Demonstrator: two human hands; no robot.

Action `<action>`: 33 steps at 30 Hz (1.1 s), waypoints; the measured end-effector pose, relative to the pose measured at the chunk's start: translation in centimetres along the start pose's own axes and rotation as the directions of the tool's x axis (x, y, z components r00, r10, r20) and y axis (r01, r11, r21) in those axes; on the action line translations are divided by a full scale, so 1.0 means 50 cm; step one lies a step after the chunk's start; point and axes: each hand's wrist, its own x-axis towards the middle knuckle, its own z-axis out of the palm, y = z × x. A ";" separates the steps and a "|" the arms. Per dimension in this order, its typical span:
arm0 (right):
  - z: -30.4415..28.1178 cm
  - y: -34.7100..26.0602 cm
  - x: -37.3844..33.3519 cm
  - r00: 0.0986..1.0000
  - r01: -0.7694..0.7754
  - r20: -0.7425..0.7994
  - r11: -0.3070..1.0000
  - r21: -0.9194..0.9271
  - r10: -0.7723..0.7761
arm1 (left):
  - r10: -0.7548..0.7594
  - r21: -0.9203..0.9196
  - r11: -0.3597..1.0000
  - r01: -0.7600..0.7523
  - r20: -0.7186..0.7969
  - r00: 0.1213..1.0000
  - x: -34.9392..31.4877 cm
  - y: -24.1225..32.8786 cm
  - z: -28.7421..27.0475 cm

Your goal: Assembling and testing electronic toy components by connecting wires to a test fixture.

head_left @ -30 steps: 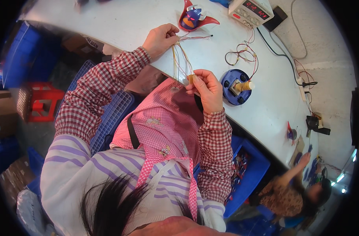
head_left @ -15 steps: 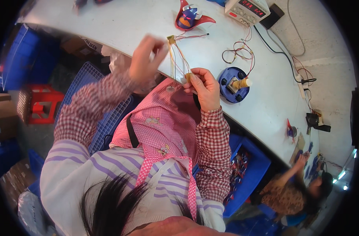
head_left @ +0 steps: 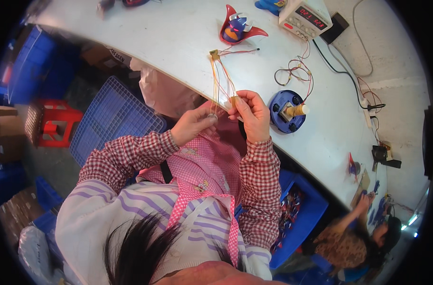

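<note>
Between the thumb and fingers of my right hand point(head_left: 252, 115) is a small brown circuit board point(head_left: 234, 100) at the table's near edge. Thin wires point(head_left: 215, 80) in yellow, orange and red run from it and from my other hand up to a second small circuit board point(head_left: 214, 54) lying on the table. My left hand point(head_left: 192, 125), just left of the right one, is closed in a pinch on the lower ends of some of these wires. Its fingertips partly hide a tiny pale part there. A dark-tipped lead point(head_left: 242, 51) stretches rightward from the second board.
Right of my hands stands a round blue base point(head_left: 287, 111) with a pale-topped post, wired to a power supply point(head_left: 304, 20). A red-and-purple toy figure point(head_left: 235, 29) sits farther back. Below the table are a blue bin point(head_left: 299, 216) and a blue crate point(head_left: 112, 116). A co-worker point(head_left: 347, 237) sits at right.
My left hand has come down from beside the second board to the lower wire ends and closed on them. My right hand keeps its hold on the small board.
</note>
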 end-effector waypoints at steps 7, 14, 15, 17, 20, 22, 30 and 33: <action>-0.007 0.009 0.002 1.000 0.013 0.018 1.000 0.000 -0.013 | -0.024 -0.065 0.998 0.024 0.002 1.000 -0.015 0.012 0.003; -0.007 0.003 0.003 1.000 -0.012 0.009 1.000 0.006 0.012 | -0.034 -0.132 0.990 0.040 0.044 0.998 -0.009 0.020 0.004; -0.007 0.001 0.004 1.000 -0.016 0.007 1.000 0.014 0.016 | -0.049 -0.195 0.979 0.059 0.057 0.997 -0.007 0.025 0.007; -0.004 -0.004 0.005 1.000 -0.021 -0.008 0.999 0.037 0.022 | -0.070 -0.300 0.949 0.094 0.090 0.993 -0.005 0.040 0.012; 0.005 -0.015 0.006 0.999 -0.026 -0.032 0.998 0.057 0.028 | -0.076 -0.380 0.917 0.117 0.121 0.990 -0.001 0.069 0.026; 0.012 -0.023 0.004 0.999 -0.032 -0.028 0.998 0.047 0.033 | -0.045 -0.369 0.926 0.084 0.113 0.993 0.005 0.085 0.039; 0.039 -0.026 -0.011 0.947 0.265 -0.011 0.802 -0.536 -0.320 | -0.014 -0.294 0.955 0.029 0.053 0.998 0.031 0.098 0.044; 0.043 -0.026 -0.019 0.940 0.284 0.017 0.756 -0.590 -0.340 | -0.020 -0.292 0.956 0.029 0.033 0.999 0.035 0.095 0.040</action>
